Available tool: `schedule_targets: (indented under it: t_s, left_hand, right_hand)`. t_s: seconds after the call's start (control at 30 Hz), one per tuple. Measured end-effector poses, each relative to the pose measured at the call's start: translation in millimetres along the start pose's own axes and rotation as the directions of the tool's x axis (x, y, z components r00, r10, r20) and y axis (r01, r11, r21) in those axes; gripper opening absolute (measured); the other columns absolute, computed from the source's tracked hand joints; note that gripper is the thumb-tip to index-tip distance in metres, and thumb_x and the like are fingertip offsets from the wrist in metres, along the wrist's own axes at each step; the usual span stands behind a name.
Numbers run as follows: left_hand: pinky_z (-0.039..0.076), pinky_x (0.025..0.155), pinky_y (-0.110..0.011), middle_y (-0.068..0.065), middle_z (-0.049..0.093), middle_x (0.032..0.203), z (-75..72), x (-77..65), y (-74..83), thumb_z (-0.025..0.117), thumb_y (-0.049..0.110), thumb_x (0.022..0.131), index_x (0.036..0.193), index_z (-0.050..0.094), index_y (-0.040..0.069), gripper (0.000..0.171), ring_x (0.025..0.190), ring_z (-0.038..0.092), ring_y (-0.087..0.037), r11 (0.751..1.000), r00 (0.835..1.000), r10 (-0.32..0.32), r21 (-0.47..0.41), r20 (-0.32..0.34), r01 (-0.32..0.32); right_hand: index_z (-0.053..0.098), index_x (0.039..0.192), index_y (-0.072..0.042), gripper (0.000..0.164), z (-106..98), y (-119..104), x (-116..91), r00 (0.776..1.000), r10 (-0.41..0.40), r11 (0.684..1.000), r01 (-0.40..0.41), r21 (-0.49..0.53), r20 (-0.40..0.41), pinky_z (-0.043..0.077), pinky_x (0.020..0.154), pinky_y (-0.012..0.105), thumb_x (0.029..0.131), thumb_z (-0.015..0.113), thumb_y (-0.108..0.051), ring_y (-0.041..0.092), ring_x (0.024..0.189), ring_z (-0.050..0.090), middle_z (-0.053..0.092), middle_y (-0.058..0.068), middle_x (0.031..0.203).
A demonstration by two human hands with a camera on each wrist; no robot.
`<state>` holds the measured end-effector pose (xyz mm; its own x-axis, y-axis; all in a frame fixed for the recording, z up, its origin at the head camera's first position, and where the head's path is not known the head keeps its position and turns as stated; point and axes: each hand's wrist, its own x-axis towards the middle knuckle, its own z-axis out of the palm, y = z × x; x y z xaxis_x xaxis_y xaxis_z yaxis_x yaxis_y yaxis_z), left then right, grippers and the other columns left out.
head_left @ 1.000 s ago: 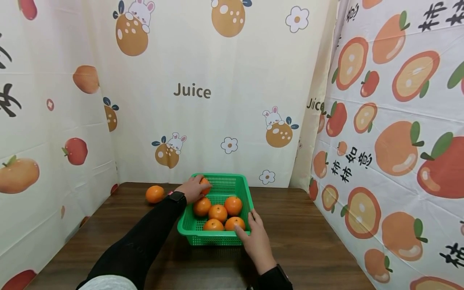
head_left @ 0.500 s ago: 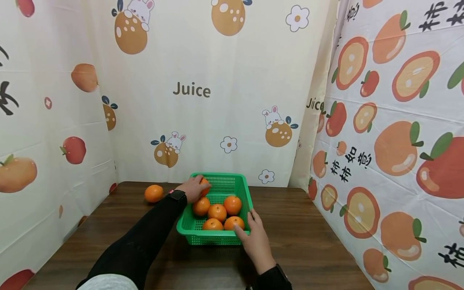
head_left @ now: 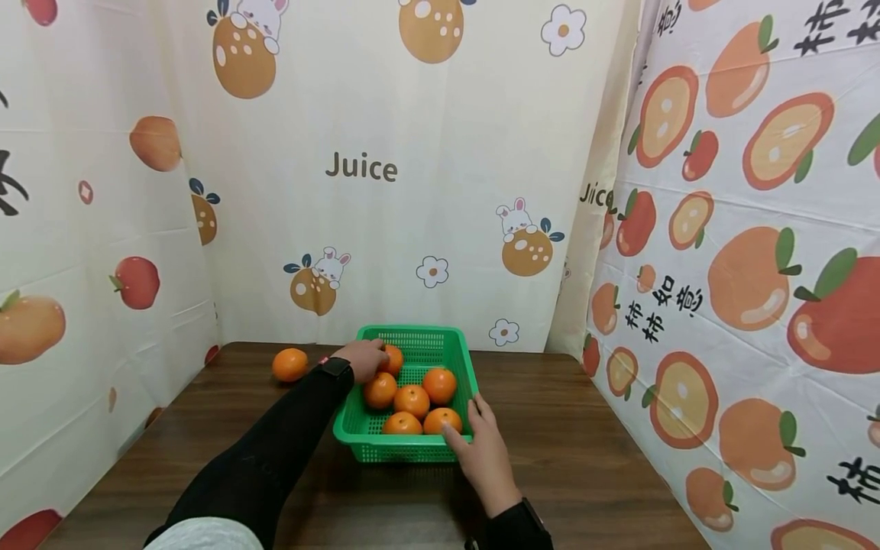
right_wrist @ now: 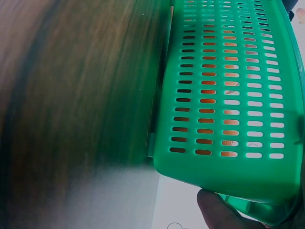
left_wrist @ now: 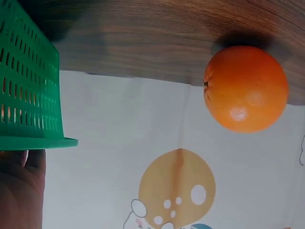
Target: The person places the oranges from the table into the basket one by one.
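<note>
A green plastic basket (head_left: pixel 406 451) stands on the table with several oranges inside. My left hand (head_left: pixel 362 360) reaches over its left rim, fingertips at the left side of an orange (head_left: pixel 393 360) in the back left corner. In the left wrist view the fingers (left_wrist: pixel 35 162) show only partly beyond the rim. My right hand (head_left: pixel 486 457) holds the basket's front right corner, thumb at the front rim and fingers along the right side. A finger (right_wrist: pixel 214 210) shows by the rim in the right wrist view. One loose orange (head_left: pixel 290 365) lies left of the basket.
The brown wooden table (head_left: pixel 584 458) ends at a printed cloth (head_left: pixel 447 206) behind. More fruit-printed cloth (head_left: pixel 742 305) hangs along the right side, and another along the left.
My left hand has drawn slightly left off the back left orange, which shows more fully now. My right hand stays at the basket's corner.
</note>
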<state>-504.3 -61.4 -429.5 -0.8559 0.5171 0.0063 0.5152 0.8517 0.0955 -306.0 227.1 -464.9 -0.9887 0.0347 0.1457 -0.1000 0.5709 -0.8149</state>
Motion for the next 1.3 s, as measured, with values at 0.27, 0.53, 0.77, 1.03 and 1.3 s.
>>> schedule_targets:
  t_s: [0.27, 0.53, 0.77, 1.03, 1.3]
  left_hand:
    - [0.056, 0.103, -0.050, -0.010, 0.067, 0.138, 0.4, -3.4, 3.9, 0.069, 0.007, 0.099, 0.122, 0.079, 0.019, 0.028, 0.118, 0.066, -0.033, 0.972, 0.993, 0.114, 0.212, -0.030, -0.105]
    - [0.057, 0.105, -0.048, -0.009, 0.068, 0.140, 0.0, -2.8, 3.7, 0.067, 0.009, 0.102, 0.120, 0.079, 0.018, 0.023, 0.121, 0.066, -0.033, 0.963, 0.992, 0.124, 0.244, -0.023, -0.115]
    - [0.057, 0.103, -0.049, -0.010, 0.068, 0.136, 0.6, -3.1, 3.8, 0.068, 0.009, 0.100, 0.117, 0.080, 0.017, 0.022, 0.117, 0.065, -0.032, 0.972, 0.992, 0.118, 0.207, -0.036, -0.108]
    - [0.055, 0.106, -0.051, -0.012, 0.066, 0.138, -0.5, -9.1, 3.4, 0.065, 0.012, 0.102, 0.124, 0.078, 0.015, 0.026, 0.124, 0.062, -0.033, 0.989, 0.995, 0.035, 0.145, -0.089, -0.022]
    - [0.051, 0.111, -0.056, -0.018, 0.065, 0.140, -1.5, -17.5, 10.1, 0.062, 0.013, 0.103, 0.123, 0.079, 0.013, 0.026, 0.130, 0.060, -0.040, 0.996, 0.988, -0.045, 0.070, -0.148, 0.056]
  right_hand:
    - [0.040, 0.161, 0.002, 0.085, 0.2, 1.4, 1.0, 1.000, 0.000, 1.000, 0.000, 0.001, 0.001, 0.034, 0.123, 0.066, 0.101, 0.070, -0.051, 0.042, 0.158, 0.034, 0.025, 0.010, 0.177]
    - [0.041, 0.161, 0.003, 0.085, -0.4, 2.5, 2.1, 1.000, -0.009, 1.000, 0.009, -0.008, -0.003, 0.035, 0.122, 0.066, 0.102, 0.069, -0.050, 0.042, 0.158, 0.034, 0.025, 0.011, 0.177]
    - [0.040, 0.161, 0.003, 0.084, -1.0, 1.6, 2.1, 1.000, -0.005, 1.000, 0.005, 0.001, -0.006, 0.034, 0.123, 0.066, 0.102, 0.069, -0.049, 0.042, 0.158, 0.033, 0.025, 0.011, 0.177]
    - [0.040, 0.161, 0.003, 0.083, -0.5, -1.1, 1.9, 1.000, -0.008, 1.000, 0.008, -0.001, -0.001, 0.034, 0.123, 0.066, 0.102, 0.070, -0.047, 0.043, 0.158, 0.034, 0.025, 0.012, 0.177]
    - [0.040, 0.161, 0.004, 0.083, -1.2, -0.8, -0.1, 1.000, -0.008, 1.000, 0.008, 0.010, 0.004, 0.034, 0.122, 0.068, 0.102, 0.070, -0.046, 0.045, 0.158, 0.032, 0.024, 0.012, 0.177]
